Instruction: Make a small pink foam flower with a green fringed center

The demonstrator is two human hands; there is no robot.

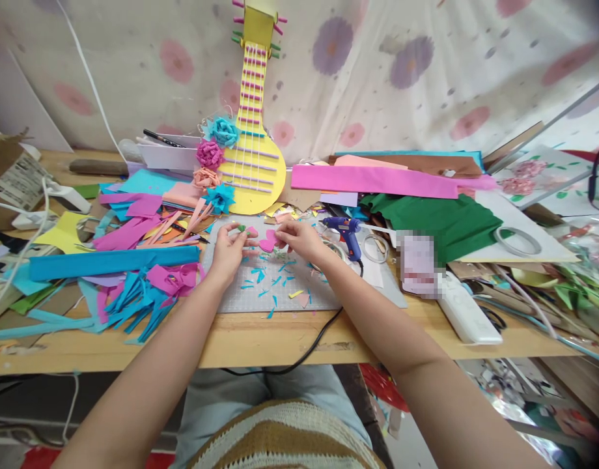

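Observation:
Over the grey cutting mat (231, 301) my left hand (226, 253) pinches a small pink paper piece (251, 232) with a bit of green at its end. My right hand (302, 240), closed at the fingertips, holds pink paper petals (267, 244) close by. A small gap separates the two pieces. Blue, yellow and pink paper scraps (275, 281) litter the mat below. To the right of my right hand lies a blue glue gun (347, 233), its black cord running off the table's front edge.
A yellow paper guitar (260, 170) with paper flowers (210, 154) leans at the back. Crepe paper strips (133, 306) and a blue roll (114, 262) crowd the left. Pink paper (372, 181), green paper (441, 221), tape rolls (517, 241) and a white power strip (468, 312) occupy the right.

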